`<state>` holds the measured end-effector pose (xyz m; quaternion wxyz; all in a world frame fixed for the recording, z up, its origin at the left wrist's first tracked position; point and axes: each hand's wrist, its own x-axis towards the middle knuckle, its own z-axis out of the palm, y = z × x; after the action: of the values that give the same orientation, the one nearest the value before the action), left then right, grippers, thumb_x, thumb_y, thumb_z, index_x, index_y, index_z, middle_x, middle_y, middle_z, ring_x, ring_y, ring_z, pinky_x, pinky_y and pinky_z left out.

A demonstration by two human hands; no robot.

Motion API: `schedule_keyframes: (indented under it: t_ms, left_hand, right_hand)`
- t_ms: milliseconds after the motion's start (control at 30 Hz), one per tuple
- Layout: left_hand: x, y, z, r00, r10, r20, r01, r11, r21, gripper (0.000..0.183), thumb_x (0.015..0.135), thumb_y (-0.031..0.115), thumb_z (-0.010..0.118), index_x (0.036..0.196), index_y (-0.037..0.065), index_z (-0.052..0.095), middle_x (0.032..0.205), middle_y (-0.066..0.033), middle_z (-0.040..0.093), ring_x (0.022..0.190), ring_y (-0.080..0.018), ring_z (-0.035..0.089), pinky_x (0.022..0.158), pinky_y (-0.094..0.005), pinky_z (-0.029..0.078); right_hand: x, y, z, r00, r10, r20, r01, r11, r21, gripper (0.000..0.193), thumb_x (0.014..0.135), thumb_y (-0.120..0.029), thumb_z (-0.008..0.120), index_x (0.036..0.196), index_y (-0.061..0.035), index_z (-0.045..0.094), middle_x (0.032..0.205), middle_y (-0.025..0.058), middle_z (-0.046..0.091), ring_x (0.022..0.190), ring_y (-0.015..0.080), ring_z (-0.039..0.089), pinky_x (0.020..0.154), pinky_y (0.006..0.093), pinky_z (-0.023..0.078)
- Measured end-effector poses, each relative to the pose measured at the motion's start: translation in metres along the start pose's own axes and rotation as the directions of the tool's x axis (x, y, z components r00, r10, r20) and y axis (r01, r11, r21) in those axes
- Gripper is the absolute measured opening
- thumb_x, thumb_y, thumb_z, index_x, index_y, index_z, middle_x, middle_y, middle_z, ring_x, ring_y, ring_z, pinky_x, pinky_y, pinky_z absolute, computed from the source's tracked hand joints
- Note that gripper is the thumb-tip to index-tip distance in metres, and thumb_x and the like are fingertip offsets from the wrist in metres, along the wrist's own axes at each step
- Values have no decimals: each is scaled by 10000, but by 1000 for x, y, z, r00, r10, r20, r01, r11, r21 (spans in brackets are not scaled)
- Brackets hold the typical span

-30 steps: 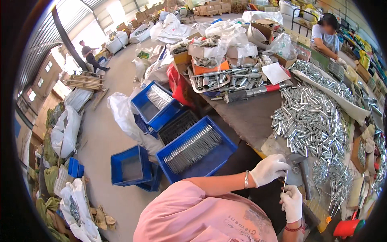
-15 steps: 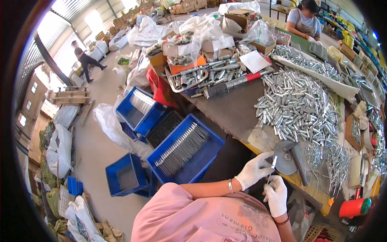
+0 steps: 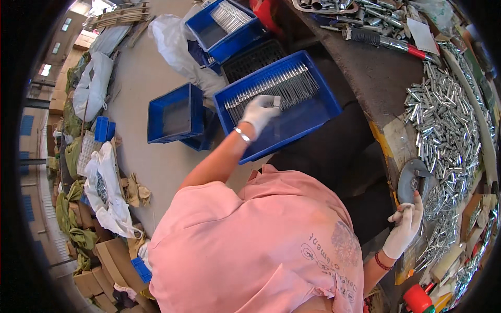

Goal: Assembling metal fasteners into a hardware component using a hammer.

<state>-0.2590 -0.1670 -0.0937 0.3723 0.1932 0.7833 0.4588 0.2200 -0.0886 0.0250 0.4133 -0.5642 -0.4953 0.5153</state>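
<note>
My left hand (image 3: 261,113), in a white glove, reaches over the blue crate (image 3: 324,88). Its fingers are closed on a thin metal rod, whose bright silver sleeve (image 3: 276,102) shows at the fingertips; the rest is hard to make out. Beneath and beyond it, a row of similar sleeved rods (image 3: 292,83) lies side by side in the crate. On the right, my right hand (image 3: 406,224) is at the table's edge, gloved, with bare fingertips showing. Its fingers are apart and hold nothing visible. Just beyond them is a round grey metal plate (image 3: 406,183) with a bar across it.
Silver metal sleeves (image 3: 443,125) are heaped on the table, with thin rods (image 3: 438,229) nearer me. Another blue crate (image 3: 169,115) stands on the floor at left, and one with silver pieces (image 3: 209,31) farther off. A red spool (image 3: 417,298) sits at lower right.
My left hand has moved from the table's edge leftward over the crate, carrying the rod. My right hand has let go of the rod and spread its fingers. The view has swung down and left.
</note>
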Motion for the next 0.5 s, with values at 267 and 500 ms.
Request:
schedule_keyframes:
  t_ms: [267, 500]
  left_hand:
    - [89, -86, -128, 894, -213, -395, 293, 944, 155, 424, 889, -5, 820, 1293, -18, 693, 922, -107, 755, 708, -211, 723, 578, -378, 582]
    - [141, -126, -121, 921, 192, -339, 207, 495, 844, 265, 1033, 175, 571, 1168, 54, 764, 1196, -189, 773, 1130, -378, 705, 987, -475, 557]
  right_hand:
    - [6, -1, 7, 999, -19, 45, 22, 998, -64, 484, 1122, -178, 540, 1562, 19, 508, 947, 20, 563, 666, 41, 441, 603, 220, 430]
    - [7, 9, 0, 999, -32, 32, 33, 998, -49, 487, 1100, -203, 553, 1536, 15, 539, 902, 27, 572, 595, 52, 470, 545, 221, 439]
